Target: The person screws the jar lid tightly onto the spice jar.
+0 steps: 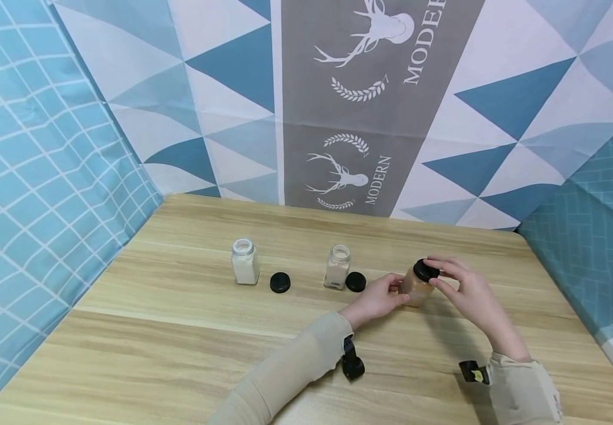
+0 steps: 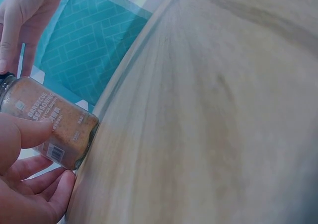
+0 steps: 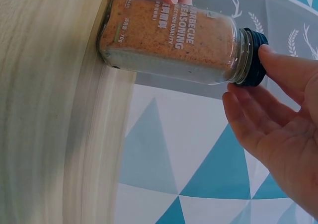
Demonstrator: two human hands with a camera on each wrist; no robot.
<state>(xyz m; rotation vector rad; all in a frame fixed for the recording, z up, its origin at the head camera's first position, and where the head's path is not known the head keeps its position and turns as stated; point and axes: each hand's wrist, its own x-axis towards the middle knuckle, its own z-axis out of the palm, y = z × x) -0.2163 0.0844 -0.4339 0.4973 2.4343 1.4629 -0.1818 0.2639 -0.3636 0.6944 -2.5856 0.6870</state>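
Observation:
A square glass jar of orange-brown barbecue seasoning point(image 3: 159, 35) stands on the table at the right in the head view. Its black lid point(image 1: 426, 270) is on the neck. My left hand point(image 1: 383, 297) grips the jar's body low down, with the thumb across the label in the left wrist view. Fingers and thumb of my right hand point(image 1: 462, 286) pinch the lid's rim from the right. Left of it stands an uncovered jar of pale powder point(image 1: 337, 268), a black lid point(image 1: 356, 281) beside it. Further left is an uncovered jar of white powder point(image 1: 245, 262) with another black lid point(image 1: 280, 282).
The wooden table point(image 1: 152, 348) reaches back to a patterned curtain point(image 1: 232, 106) with deer heads and triangles. Light blue grid cloth point(image 1: 46, 147) hangs on the left, and teal brick-patterned cloth point(image 1: 598, 218) on the right. Each wrist wears a black camera strap.

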